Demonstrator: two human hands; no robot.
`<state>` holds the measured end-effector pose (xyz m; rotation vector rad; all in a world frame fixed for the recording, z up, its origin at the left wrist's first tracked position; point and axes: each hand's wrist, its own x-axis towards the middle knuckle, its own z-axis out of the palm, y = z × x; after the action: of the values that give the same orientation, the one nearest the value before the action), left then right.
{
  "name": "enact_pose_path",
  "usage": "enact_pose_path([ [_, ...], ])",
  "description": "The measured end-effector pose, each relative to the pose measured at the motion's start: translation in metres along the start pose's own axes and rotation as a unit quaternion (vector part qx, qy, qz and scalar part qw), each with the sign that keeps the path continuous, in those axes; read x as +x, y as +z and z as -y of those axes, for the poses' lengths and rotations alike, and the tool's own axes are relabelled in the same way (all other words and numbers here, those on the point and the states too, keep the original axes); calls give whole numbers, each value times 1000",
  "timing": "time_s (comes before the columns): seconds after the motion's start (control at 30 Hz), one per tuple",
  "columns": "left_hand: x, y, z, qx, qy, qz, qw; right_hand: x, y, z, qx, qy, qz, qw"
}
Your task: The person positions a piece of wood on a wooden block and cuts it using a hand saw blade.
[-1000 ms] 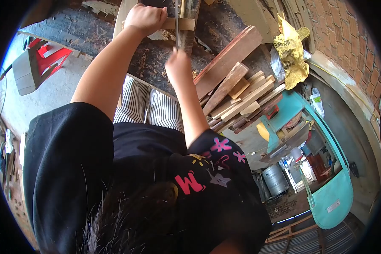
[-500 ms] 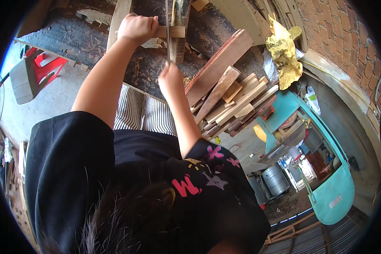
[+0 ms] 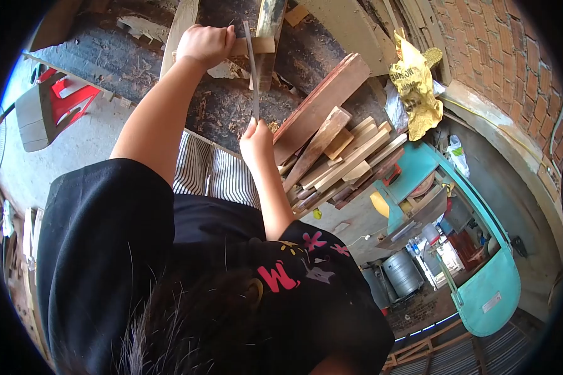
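Observation:
My left hand (image 3: 206,45) is closed on one end of a short wood piece (image 3: 263,45), pressing it down across two longer boards. In my right hand (image 3: 257,139), closed in a fist, is the near end of a long thin metal blade (image 3: 253,78), which looks like a saw or file. The blade crosses the short piece just to the right of my left hand, and its far end reaches beyond the wood. An upright board (image 3: 269,22) lies under the short piece's right end. Wood shavings cover the dark bench (image 3: 219,112) around it.
A stack of reddish boards (image 3: 325,103) and loose wood strips (image 3: 356,156) lies right of my right arm. Beyond it are a yellow sack (image 3: 415,87), a brick wall (image 3: 507,56) and a turquoise frame (image 3: 491,300). A red plastic chair (image 3: 72,100) stands at the left.
My right hand has drawn back toward my body with the blade, whose far end now shows. My left hand stays on the wood piece. The view has shifted slightly.

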<state>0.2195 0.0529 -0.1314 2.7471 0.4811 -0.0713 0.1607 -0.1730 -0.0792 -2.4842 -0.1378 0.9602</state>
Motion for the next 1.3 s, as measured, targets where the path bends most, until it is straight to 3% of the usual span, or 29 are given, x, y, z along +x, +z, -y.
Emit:
enact_pose_path([
  [0.1,2,-3,-1,-10,-36,10,999,9,-13,7,24,30,-12,999],
  [0.13,3,-4,-1,-13,-39,16,999,6,-21,7,10,-4,-18,1000],
  [0.33,3,-2,-1,29,-32,23,999,-28,-61,25,-61,46,70,995],
  [0.67,3,-8,-3,-10,-32,16,999,46,-39,51,-59,-71,14,996],
  [0.73,2,-7,-3,-9,-33,15,999,18,-51,40,-48,-13,86,995],
  [0.87,1,-2,0,-7,-23,-1,1000,-16,-65,32,-96,3,70,993],
  [0.97,2,-2,0,-9,-17,-5,1000,10,-58,44,-15,25,103,994],
  [1.03,1,-1,0,-12,-14,-10,1000,46,-35,52,-42,-63,18,997],
  [1.13,2,-3,-2,16,-25,-9,1000,71,-24,65,-74,-110,-68,989],
  [1.2,2,-4,-1,2,-25,-14,1000,68,-21,56,-47,-114,-103,987],
  [1.27,2,-2,-1,-18,-25,-17,999,64,-19,42,97,-150,-214,960],
  [1.3,2,-2,-1,-2,-33,-9,999,66,-17,34,112,-150,-217,958],
])
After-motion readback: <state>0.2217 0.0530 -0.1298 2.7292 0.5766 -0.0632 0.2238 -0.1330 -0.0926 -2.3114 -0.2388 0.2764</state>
